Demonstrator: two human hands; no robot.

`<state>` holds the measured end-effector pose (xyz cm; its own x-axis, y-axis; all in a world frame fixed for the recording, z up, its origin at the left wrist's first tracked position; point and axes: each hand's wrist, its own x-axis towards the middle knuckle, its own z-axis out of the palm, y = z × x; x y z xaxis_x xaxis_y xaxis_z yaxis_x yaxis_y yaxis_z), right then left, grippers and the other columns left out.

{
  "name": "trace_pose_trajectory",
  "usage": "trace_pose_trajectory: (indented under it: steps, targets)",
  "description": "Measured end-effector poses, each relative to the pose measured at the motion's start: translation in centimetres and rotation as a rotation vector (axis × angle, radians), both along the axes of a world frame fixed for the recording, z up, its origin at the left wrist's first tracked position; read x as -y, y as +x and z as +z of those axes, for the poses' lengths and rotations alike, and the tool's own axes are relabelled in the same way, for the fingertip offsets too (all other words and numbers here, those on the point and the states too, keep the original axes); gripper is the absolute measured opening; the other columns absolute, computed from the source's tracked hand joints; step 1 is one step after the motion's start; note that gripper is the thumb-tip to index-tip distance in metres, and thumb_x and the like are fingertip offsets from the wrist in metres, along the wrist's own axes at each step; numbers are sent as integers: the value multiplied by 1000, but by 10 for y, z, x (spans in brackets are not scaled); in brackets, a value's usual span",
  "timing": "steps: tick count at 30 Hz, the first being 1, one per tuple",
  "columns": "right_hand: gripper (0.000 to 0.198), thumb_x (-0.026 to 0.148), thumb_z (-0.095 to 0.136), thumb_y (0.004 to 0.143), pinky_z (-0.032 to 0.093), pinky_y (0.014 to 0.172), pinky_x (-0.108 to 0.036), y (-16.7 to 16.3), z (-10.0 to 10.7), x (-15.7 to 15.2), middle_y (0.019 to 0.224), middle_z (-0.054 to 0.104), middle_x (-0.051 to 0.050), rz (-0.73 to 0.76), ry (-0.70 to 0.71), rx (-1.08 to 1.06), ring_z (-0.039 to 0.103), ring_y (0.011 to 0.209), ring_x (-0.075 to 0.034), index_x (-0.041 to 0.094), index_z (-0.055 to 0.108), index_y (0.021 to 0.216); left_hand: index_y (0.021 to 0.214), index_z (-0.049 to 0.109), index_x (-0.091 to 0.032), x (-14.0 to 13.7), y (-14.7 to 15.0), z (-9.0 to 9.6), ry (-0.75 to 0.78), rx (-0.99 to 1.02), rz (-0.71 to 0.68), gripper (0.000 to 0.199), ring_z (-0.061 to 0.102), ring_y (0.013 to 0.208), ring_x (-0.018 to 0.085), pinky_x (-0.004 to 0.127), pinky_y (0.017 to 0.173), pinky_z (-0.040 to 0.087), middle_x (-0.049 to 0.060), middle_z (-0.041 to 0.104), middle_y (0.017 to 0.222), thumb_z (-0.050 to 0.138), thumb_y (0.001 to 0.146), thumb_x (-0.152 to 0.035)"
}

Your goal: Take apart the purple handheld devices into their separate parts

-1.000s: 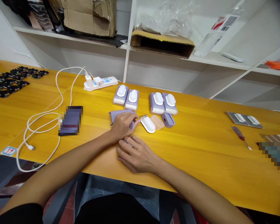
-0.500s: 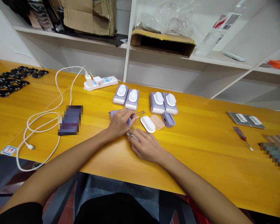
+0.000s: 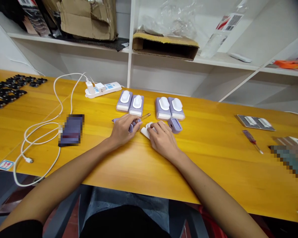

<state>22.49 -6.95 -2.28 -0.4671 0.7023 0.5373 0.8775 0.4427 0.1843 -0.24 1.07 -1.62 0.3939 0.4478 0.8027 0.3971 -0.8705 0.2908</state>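
Observation:
My left hand [image 3: 123, 130] is closed around a lilac plastic part [image 3: 131, 127], most of it hidden by the fingers. A coiled spring [image 3: 146, 116] sticks out past my fingertips toward the right. Fingers bent, my right hand [image 3: 164, 137] grips a white plastic piece [image 3: 145, 133] and covers the spot where a white bristled oval lay. Just beyond that hand sits a hollow lilac cap [image 3: 175, 125]. Behind both hands stand two pairs of lilac blocks with white oval tops, a left pair [image 3: 133, 106] and a right pair [image 3: 165, 113].
At left lie a phone [image 3: 72, 130], a looped white cable [image 3: 24, 142] and black parts [image 3: 7, 92]. A power strip [image 3: 111, 87] sits near the back shelf. On the right are a screwdriver [image 3: 250, 137] and a grey plate [image 3: 255, 122] with two white pieces.
My right hand has moved away from my left, rightward and forward with the white piece, over the white oval and flat beige piece. My left hand keeps its hold. The view has shifted slightly.

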Motion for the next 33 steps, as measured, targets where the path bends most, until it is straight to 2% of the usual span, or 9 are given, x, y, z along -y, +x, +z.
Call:
trace_pose_trajectory:
  steps: [4, 7, 12, 15, 17, 20, 23, 27, 33]
  targets:
    - [20, 8, 58, 102, 44, 85, -45, 6, -4, -6, 113, 74, -16, -50, 14, -54, 54, 104, -33, 17, 74, 109, 119, 68, -19, 4, 1, 3, 21, 15, -62, 13, 73, 87, 19, 33, 83, 57, 6, 79, 99, 69, 108, -25]
    - [23, 9, 55, 103, 47, 84, -46, 7, -6, -9, 111, 73, -17, -55, 44, -143, 57, 104, -34, 15, 69, 121, 127, 66, -18, 10, 4, 4, 42, 14, -131, 20, 74, 95, 21, 36, 88, 60, 9, 80, 107, 68, 107, -19]
    - [47, 21, 63, 105, 56, 99, -54, 4, 2, -5, 133, 68, -25, 23, 287, -374, 62, 120, -38, 12, 52, 150, 138, 63, -19, 19, 8, 6, 21, 23, -198, 30, 76, 96, 20, 37, 90, 63, 9, 80, 109, 67, 108, -18]
    - [56, 21, 71, 102, 52, 108, -59, -1, 8, 2, 143, 70, -24, 83, 343, -316, 61, 136, -43, 16, 54, 155, 143, 61, -20, 23, 10, 7, 50, 13, -254, 36, 78, 96, 20, 35, 88, 65, 10, 81, 116, 70, 108, -19]
    - [58, 20, 70, 102, 49, 110, -59, -5, 11, 6, 139, 77, -21, 137, 358, -249, 64, 137, -42, 18, 54, 158, 143, 61, -19, 24, 11, 9, 86, 13, -292, 37, 79, 95, 19, 35, 86, 66, 11, 82, 116, 72, 108, -20]
    - [57, 18, 67, 105, 49, 111, -57, -9, 11, 8, 128, 83, -17, 202, 386, -231, 74, 126, -37, 16, 53, 160, 139, 62, -18, 26, 13, 10, 104, 33, -323, 33, 79, 89, 18, 33, 83, 67, 10, 82, 110, 73, 108, -23]
    - [54, 12, 65, 106, 56, 101, -49, -6, 11, 6, 120, 85, -18, 246, 374, -224, 78, 110, -31, 12, 53, 159, 139, 61, -18, 28, 14, 9, 85, 19, -335, 33, 80, 89, 19, 33, 82, 67, 9, 81, 106, 73, 109, -25]
    - [49, 8, 63, 107, 54, 84, -42, 2, 15, 4, 112, 84, -16, 214, 347, -163, 74, 97, -29, 12, 56, 155, 147, 57, -18, 28, 13, 5, 24, -27, -327, 41, 81, 94, 20, 35, 85, 68, 11, 82, 115, 72, 109, -26]
    - [39, 10, 62, 108, 46, 77, -41, 9, 21, 4, 105, 81, -14, 194, 331, -125, 67, 91, -28, 12, 62, 148, 147, 58, -17, 27, 12, 3, 11, -64, -301, 42, 81, 101, 23, 39, 89, 69, 13, 81, 120, 73, 108, -24]
